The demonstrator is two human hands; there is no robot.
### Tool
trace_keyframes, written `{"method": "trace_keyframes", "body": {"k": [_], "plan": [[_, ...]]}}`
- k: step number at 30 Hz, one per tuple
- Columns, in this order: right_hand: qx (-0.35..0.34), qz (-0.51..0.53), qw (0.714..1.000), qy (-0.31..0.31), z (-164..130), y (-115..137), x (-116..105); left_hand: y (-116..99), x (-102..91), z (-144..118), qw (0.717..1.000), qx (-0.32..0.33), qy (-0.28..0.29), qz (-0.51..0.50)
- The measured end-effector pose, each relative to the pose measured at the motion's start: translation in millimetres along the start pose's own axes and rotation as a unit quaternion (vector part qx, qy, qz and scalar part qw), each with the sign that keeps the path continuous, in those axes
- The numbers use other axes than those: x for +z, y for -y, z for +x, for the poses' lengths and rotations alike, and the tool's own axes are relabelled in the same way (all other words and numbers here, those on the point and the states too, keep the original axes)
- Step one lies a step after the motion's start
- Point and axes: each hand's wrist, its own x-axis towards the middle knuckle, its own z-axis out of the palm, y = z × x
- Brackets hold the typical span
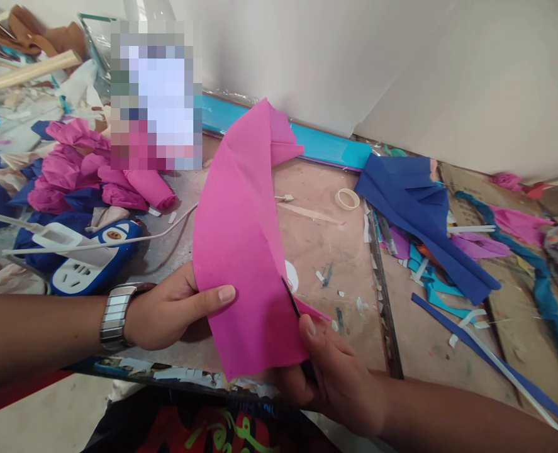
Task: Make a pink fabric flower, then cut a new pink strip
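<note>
A long pink sheet (241, 251), thin paper or cloth, is held up in front of me, its far end folded over. My left hand (175, 308) grips its left edge, thumb on top and fingers underneath. At the right edge, my right hand (330, 371) is closed around scissors (290, 297). One dark blade lies over the pink sheet; the handles are mostly hidden in my fingers. A narrow pink strip (314, 309) angles away from the sheet beside the blade.
Pink rolled bundles (75, 167) and a blue-and-white power strip (97, 258) lie left. Behind are a blurred patch (156, 94) and a light-blue strip (338, 151). A tape ring (347, 199), dark-blue sheet (406, 201) and scraps lie right. A wall (307, 56) rises behind the table.
</note>
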Motion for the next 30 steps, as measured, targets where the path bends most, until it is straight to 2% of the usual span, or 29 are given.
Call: {"method": "trace_keyframes", "body": {"k": [7,12,24,30], "plan": [[-0.010,-0.001,1.000,0.005,0.1,-2.0,-1.6,1.8,-1.5,1.6,0.997,-0.016,-0.058,-0.046],[-0.023,0.019,0.999,0.020,-1.6,-3.3,-3.4,1.9,-2.0,3.5,0.996,-0.038,-0.066,-0.056],[0.003,0.098,0.995,0.035,-2.5,2.2,0.7,0.6,3.0,1.1,0.997,-0.048,-0.022,-0.055],[0.022,0.079,0.996,0.021,-0.7,6.5,4.3,1.0,1.1,0.2,0.998,-0.045,-0.005,-0.032]]}}
